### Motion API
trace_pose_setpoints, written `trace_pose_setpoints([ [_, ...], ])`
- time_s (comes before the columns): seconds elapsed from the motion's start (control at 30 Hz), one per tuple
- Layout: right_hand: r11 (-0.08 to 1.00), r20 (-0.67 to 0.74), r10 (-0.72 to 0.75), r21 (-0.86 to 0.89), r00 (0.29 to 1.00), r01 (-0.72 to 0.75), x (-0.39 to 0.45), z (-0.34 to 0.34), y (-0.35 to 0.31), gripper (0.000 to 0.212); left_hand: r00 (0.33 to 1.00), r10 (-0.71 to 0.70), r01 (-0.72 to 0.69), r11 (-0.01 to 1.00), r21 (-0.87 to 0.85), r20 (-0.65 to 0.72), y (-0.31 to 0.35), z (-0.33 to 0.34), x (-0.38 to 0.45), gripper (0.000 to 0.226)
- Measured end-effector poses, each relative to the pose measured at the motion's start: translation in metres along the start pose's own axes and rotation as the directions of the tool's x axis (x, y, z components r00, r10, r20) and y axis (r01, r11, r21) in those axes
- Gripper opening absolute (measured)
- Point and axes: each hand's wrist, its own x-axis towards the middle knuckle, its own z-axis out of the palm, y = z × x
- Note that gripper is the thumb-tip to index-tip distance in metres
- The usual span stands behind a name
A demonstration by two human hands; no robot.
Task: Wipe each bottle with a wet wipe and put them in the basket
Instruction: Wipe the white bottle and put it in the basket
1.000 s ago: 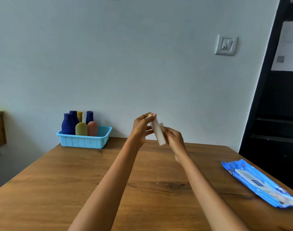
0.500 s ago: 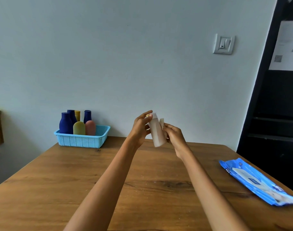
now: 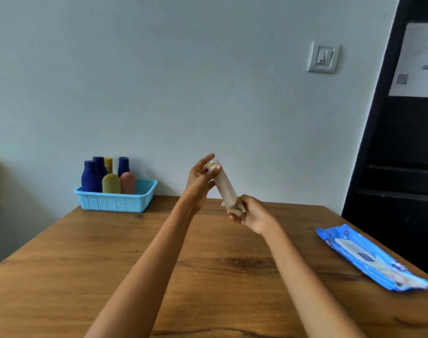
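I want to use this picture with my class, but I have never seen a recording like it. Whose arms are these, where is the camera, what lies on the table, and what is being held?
No machine here: the camera sits on a person's head and looks forward and down, so the two bare arms are the wearer's own. The left hand holds the top of a pale bottle, tilted in the air. The right hand grips a wipe round the bottle's lower end. On the wooden table, a blue basket at the far left holds six bottles: three dark blue, two yellow, one pink. A blue wipe pack lies at the right.
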Motion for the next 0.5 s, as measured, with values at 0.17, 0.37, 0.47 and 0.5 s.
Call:
trace_pose_setpoints([
  [0.17, 0.992, 0.042, 0.101, 0.073, 0.994, -0.103, -0.006, -0.001, 0.001, 0.032, 0.994, 0.106, -0.102, 0.977, 0.185, -0.01, -0.005, 0.008, -0.003, 0.055],
  [0.37, 0.983, -0.149, 0.048, -0.169, 0.988, -0.073, -0.006, -0.006, -0.006, 0.03, 0.985, 0.17, -0.158, 0.944, 0.288, -0.016, -0.01, 0.009, -0.004, 0.071],
  [0.47, 0.984, -0.263, -0.156, -0.127, 0.952, 0.126, -0.003, -0.007, -0.01, 0.022, 0.987, 0.16, -0.158, 0.921, 0.356, 0.023, -0.016, 0.011, -0.005, 0.078],
  [0.5, 0.969, -0.28, -0.245, -0.101, 0.928, 0.225, -0.001, -0.006, -0.011, 0.017, 0.986, 0.163, -0.167, 0.91, 0.381, 0.045, -0.018, 0.012, -0.006, 0.081],
])
